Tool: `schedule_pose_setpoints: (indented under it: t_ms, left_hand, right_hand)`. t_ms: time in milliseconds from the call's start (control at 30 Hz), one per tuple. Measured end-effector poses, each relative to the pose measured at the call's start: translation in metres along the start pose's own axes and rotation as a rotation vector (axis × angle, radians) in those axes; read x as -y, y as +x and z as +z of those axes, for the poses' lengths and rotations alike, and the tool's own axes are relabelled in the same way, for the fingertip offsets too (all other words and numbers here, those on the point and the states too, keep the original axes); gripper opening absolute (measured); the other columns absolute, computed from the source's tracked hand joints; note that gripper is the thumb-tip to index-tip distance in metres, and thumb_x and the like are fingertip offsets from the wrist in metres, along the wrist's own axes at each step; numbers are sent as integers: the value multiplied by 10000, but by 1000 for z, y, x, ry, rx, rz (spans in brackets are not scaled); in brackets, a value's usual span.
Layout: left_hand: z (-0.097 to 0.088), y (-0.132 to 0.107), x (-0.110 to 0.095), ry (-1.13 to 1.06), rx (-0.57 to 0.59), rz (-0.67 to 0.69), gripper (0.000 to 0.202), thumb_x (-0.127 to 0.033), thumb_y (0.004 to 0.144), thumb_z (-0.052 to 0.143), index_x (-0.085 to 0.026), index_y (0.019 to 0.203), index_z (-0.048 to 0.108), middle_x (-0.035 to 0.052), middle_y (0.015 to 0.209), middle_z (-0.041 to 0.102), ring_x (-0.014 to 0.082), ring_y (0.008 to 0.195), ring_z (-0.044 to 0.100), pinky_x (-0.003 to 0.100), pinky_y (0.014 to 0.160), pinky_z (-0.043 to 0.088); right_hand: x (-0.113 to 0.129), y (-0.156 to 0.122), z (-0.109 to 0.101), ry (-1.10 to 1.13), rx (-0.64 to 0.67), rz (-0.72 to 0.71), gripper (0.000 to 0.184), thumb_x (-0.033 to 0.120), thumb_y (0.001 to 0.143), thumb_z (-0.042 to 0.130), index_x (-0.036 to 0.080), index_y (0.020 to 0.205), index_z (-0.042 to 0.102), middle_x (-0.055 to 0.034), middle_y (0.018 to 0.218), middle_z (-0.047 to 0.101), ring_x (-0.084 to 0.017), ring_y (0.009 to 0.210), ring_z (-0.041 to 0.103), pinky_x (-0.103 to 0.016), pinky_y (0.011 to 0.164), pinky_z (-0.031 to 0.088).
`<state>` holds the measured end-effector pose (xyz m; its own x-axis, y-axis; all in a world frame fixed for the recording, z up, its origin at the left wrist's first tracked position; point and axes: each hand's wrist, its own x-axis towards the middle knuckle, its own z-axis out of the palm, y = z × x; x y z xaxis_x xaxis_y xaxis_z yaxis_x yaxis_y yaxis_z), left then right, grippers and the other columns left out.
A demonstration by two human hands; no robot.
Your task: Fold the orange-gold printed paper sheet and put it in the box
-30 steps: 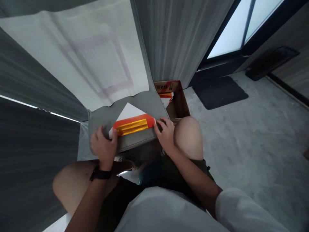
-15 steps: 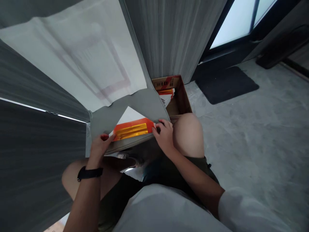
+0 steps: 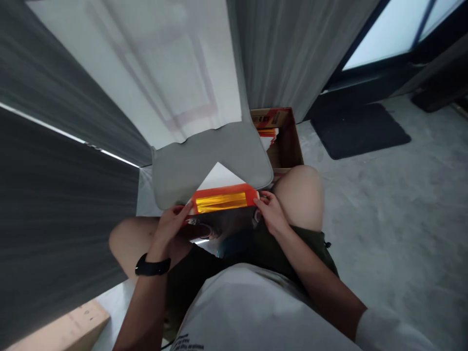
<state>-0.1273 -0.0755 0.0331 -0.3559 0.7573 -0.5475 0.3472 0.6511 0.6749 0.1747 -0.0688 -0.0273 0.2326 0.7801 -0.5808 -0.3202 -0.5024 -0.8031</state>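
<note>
I sit cross-legged on the floor. An orange envelope with a gold foil band (image 3: 221, 201) is held flat between my two hands, above my legs. My left hand (image 3: 171, 227), with a black watch on its wrist, pinches the envelope's left end. My right hand (image 3: 269, 211) pinches its right end, close to my right knee (image 3: 302, 195). A white triangular flap (image 3: 218, 176) sticks up behind the orange band. Just beyond it lies a grey cushion-like pad (image 3: 212, 163) at the foot of a white panel.
An open cardboard box (image 3: 284, 144) holding more orange and white envelopes stands past my right knee. Grey curtains hang left and ahead. A dark mat (image 3: 360, 129) lies on the grey floor by a door. Another cardboard box (image 3: 62, 329) shows at bottom left.
The envelope has come off the grey pad toward me, gripped at both ends. My left hand shifted from the pad's edge to the envelope's left end. The view swung right.
</note>
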Motion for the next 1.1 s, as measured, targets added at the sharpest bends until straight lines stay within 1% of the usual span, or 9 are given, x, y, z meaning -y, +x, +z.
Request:
schedule_pose_setpoints:
  t_ms: [67, 133, 233, 300, 400, 567, 833, 967, 1100]
  left_hand:
    - [-1, -6, 7, -76, 11, -10, 650, -771, 672, 806, -165, 906, 778, 75, 847, 767, 218, 793, 700, 266, 642, 502]
    - [-2, -11, 14, -178, 15, -39, 626, -745, 696, 816, -163, 920, 774, 77, 862, 764, 200, 779, 696, 257, 640, 500]
    - [-2, -15, 25, -314, 56, -55, 599, -694, 695, 860, -161, 953, 767, 91, 933, 769, 202, 827, 712, 265, 685, 526]
    - [0, -16, 33, -405, 119, -47, 602, -668, 668, 894, -168, 982, 777, 100, 985, 775, 214, 881, 724, 266, 704, 532]
    - [7, -14, 44, -509, 197, 10, 610, -672, 663, 893, -189, 1024, 800, 95, 999, 783, 211, 887, 726, 239, 659, 497]
    - [17, -6, 54, -537, 147, 126, 574, -728, 674, 852, -206, 908, 802, 57, 871, 771, 191, 814, 714, 229, 606, 453]
    - [18, -2, 56, -549, 129, 182, 556, -742, 642, 862, -203, 725, 756, 13, 665, 688, 156, 670, 646, 238, 566, 425]
    - [18, -3, 53, -586, 164, 144, 526, -696, 629, 895, -199, 760, 782, 24, 691, 710, 170, 703, 675, 242, 574, 442]
    - [18, -9, 48, -645, 196, 98, 492, -640, 656, 910, -196, 838, 803, 41, 779, 746, 188, 770, 723, 235, 584, 471]
  right_hand:
    - [3, 0, -5, -24, 96, 23, 436, 365, 617, 861, 217, 993, 699, -3, 876, 757, -149, 747, 665, -229, 596, 479]
    - [7, 1, -8, -27, 187, 49, 398, 359, 601, 903, 220, 938, 745, -8, 923, 778, -147, 797, 690, -230, 662, 537]
    - [12, 1, -10, 6, 244, 83, 366, 322, 585, 945, 239, 885, 753, 9, 911, 784, -148, 852, 727, -254, 778, 610]
    - [14, 1, -10, 5, 254, 98, 346, 297, 608, 949, 245, 884, 747, 14, 902, 788, -144, 860, 744, -260, 811, 630]
    - [15, 1, -9, -31, 270, 105, 288, 269, 688, 925, 246, 903, 735, 9, 917, 797, -142, 854, 761, -259, 813, 645]
    - [16, 3, -11, -97, 277, 85, 222, 319, 797, 886, 252, 920, 713, 5, 934, 803, -149, 823, 780, -274, 795, 670]
    - [26, 1, -12, -122, 262, 65, 246, 304, 757, 919, 247, 933, 756, 15, 926, 809, -125, 779, 770, -210, 732, 669]
    - [31, 0, -15, -107, 265, 50, 262, 313, 747, 920, 256, 959, 776, 11, 972, 817, -135, 818, 773, -220, 741, 666]
    - [34, 5, -19, -77, 243, 9, 263, 307, 756, 910, 256, 973, 771, -7, 1014, 821, -159, 833, 779, -264, 766, 668]
